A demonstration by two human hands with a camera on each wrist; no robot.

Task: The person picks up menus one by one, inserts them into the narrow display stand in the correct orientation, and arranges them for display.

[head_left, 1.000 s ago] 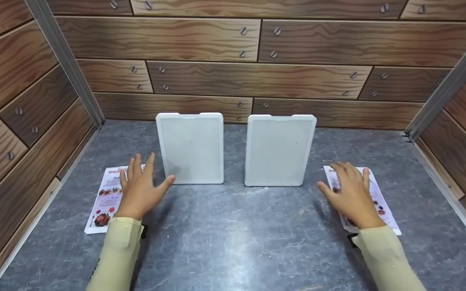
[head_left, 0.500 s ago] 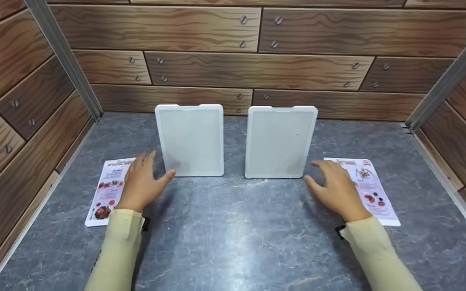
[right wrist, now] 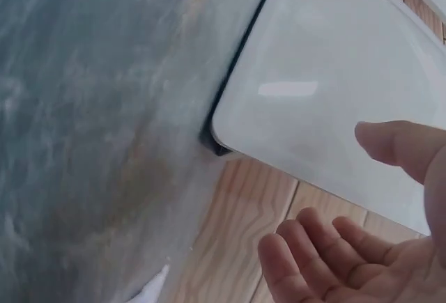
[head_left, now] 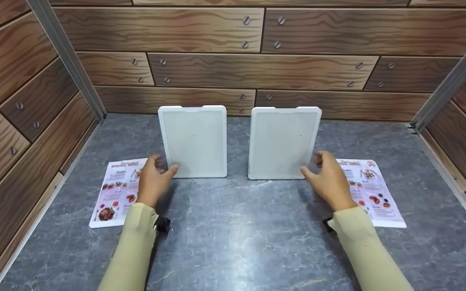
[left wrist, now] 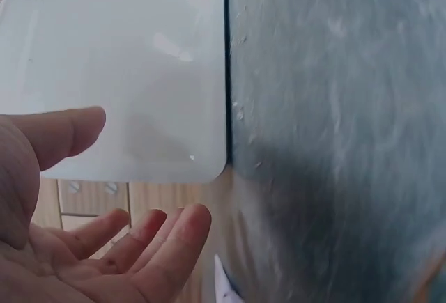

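Note:
Two white rectangular panels with raised rims and notched tops stand upright side by side in the head view: the left panel [head_left: 195,141] and the right panel [head_left: 283,143]. Beside the left panel's outer lower edge is my left hand [head_left: 153,184], its thumb over the front and its bent fingers past the side. My right hand [head_left: 330,182] mirrors it at the right panel's outer edge. Both wrist views show a gap between thumb [left wrist: 77,132] and fingers, with the panel edge between them but not pinched. Behind each hand lies a printed menu sheet, the left menu [head_left: 113,194] and the right menu [head_left: 372,190], partly covered.
The grey marbled tabletop [head_left: 233,242] is bounded by a wood-patterned back wall [head_left: 204,72] and matching side walls. Metal corner posts [head_left: 67,60] rise at the back left and back right. A narrow gap separates the two panels.
Both hands have moved inward from over the menus to the panels' outer edges, and their fingers have bent. More of each menu shows. The panels stand in the same places.

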